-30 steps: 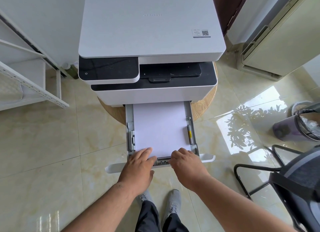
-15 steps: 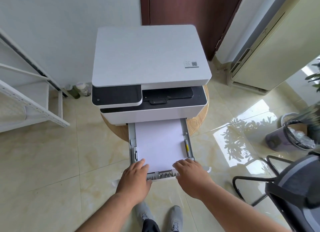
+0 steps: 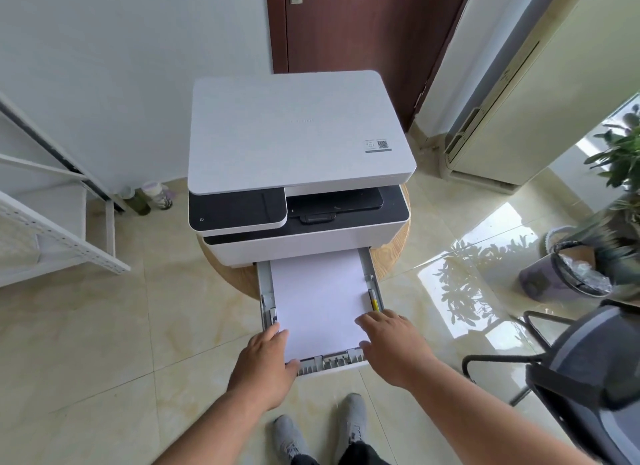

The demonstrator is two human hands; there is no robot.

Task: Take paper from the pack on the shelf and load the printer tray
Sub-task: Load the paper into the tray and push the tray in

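Now, left of the printer tray [image 3: 264, 293], the left hand [image 3: 266, 364] rests loose-fingered on its front corner; the paper [image 3: 320, 298] lies flat inside (light, floppy, best pushed by the tray's stiff front edge); the right hand [image 3: 391, 343] touches the opposite corner, fingers relaxed.

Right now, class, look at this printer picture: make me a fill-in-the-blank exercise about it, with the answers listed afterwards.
1. The paper tray is pulled ____ of the printer.
2. The sheets of paper in the tray are ____ in colour.
3. The left hand and the right hand both rest at the tray's ____ end.
4. The printer stands on a round ____ stool.

Answers: out; white; front; wooden
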